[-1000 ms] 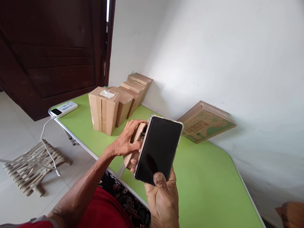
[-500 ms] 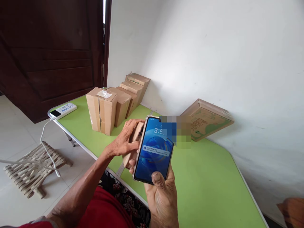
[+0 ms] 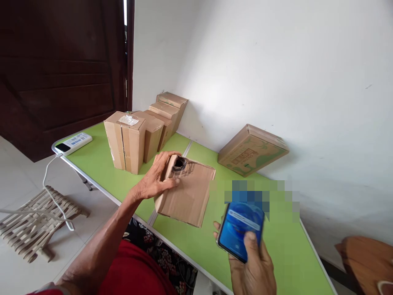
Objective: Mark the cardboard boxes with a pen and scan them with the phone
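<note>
My left hand (image 3: 155,180) grips the left edge of a brown cardboard box (image 3: 188,194) that rests tilted on the green table (image 3: 270,246). The box has a dark smudged hole near its top. My right hand (image 3: 253,268) holds a phone (image 3: 240,230) low over the table, to the right of the box, with my thumb on its lit blue screen.
A row of several cardboard boxes (image 3: 139,131) stands at the table's far left, running back to the white wall. A flat printed carton (image 3: 253,149) leans on the wall. A white power bank (image 3: 73,143) with a cable lies at the left corner. A folded slatted stool (image 3: 33,221) lies on the floor.
The phone's screen lit up, then my right hand lowered it to the right, uncovering the box. My left hand kept its hold on the box.
</note>
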`<act>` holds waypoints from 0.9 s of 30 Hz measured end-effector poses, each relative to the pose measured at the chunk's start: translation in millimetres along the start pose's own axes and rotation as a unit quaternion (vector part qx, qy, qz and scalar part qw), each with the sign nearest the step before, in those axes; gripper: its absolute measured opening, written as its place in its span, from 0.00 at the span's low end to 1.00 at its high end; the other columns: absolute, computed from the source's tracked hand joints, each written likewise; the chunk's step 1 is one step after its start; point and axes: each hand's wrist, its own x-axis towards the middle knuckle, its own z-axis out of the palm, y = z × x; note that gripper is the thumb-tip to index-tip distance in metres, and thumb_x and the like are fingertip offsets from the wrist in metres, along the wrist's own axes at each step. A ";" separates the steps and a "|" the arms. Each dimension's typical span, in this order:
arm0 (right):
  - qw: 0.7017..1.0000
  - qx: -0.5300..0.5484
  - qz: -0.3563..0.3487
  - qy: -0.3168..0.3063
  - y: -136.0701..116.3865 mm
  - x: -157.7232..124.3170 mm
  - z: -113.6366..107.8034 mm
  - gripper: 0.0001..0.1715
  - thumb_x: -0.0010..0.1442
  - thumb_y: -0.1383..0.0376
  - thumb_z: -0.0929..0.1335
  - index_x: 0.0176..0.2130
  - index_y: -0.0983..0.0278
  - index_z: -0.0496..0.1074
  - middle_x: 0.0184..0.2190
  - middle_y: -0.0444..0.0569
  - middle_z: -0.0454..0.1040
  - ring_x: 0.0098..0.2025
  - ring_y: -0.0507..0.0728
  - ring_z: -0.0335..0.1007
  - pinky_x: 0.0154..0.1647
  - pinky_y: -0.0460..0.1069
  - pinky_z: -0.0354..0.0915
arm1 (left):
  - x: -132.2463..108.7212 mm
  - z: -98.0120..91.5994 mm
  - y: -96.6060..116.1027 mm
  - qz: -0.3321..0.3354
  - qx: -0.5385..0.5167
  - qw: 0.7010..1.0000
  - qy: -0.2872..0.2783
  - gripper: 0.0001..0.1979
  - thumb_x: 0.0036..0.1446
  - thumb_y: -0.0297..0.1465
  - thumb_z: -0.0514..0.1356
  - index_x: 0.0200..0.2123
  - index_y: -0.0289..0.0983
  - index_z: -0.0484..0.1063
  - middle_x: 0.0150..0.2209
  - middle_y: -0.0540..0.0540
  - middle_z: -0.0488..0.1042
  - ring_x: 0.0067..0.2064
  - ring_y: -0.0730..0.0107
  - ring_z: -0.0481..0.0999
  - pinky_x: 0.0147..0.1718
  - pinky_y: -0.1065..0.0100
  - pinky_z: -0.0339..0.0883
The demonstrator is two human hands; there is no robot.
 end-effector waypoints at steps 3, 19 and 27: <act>0.998 -0.042 0.045 0.010 26.8 21.1 -15.3 0.49 0.44 0.41 0.83 0.55 0.66 0.75 0.40 0.51 0.84 0.38 0.66 0.84 0.40 0.56 0.79 | 0.6 2.2 0.4 0.005 0.002 1.000 -0.005 0.33 0.59 0.43 0.61 0.66 0.41 0.61 0.59 0.39 0.67 0.63 0.45 0.64 0.66 0.44 0.59; 0.901 -0.434 0.011 -0.013 62.5 35.3 -35.4 0.39 0.52 0.32 0.67 0.43 0.61 0.75 0.31 0.49 0.81 0.19 0.58 0.69 0.31 0.56 0.69 | -2.9 0.6 -3.7 -0.012 -0.013 1.000 0.009 0.33 0.58 0.43 0.62 0.65 0.41 0.62 0.62 0.39 0.67 0.64 0.45 0.66 0.66 0.44 0.61; 0.832 -0.552 -0.060 0.001 55.6 27.8 -38.4 0.39 0.55 0.31 0.63 0.42 0.59 0.76 0.39 0.62 0.81 0.41 0.73 0.80 0.45 0.63 0.72 | -8.9 -6.1 -8.2 -0.012 -0.020 1.000 0.004 0.32 0.60 0.44 0.63 0.65 0.41 0.62 0.63 0.39 0.66 0.63 0.46 0.66 0.65 0.44 0.62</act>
